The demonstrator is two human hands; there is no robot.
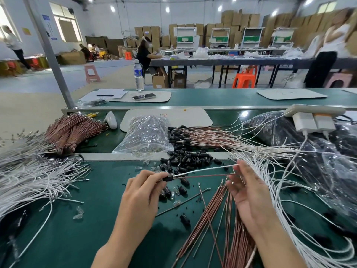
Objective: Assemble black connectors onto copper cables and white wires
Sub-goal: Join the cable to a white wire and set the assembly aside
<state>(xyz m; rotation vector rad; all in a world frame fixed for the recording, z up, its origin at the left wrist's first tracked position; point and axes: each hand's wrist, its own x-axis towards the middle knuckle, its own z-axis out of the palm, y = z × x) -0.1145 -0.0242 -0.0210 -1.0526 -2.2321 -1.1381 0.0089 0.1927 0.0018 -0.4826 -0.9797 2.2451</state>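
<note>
The left hand (143, 192) is pinching one black connector (168, 178) between thumb and fingertips, a little above the green surface (100, 206). A white wire (204, 170) and a copper cable (208, 176) are running out of this connector to the right, side by side, and are reaching the fingers of the right hand (249, 194). These fingers are standing almost straight, with the far ends meeting them. I cannot tell if they are really gripping the ends or only touching them.

The step in hand seems to be seating both leads fully in the connector. To do it well, the left hand should be keeping the connector steady and not turning it. The right hand should be holding each lead close and pushing straight along its own line, so that the thin lead is not bending. A light pull afterwards would be showing if each terminal is locked.

The pile of loose connectors (185, 159) is lying just behind the hands. The loose copper cables (218, 215) are lying under the right hand and the loose white wires (270, 171) beside it, so stray ends could be catching the pair. The finished pieces (202, 136) are lying further back.
</note>
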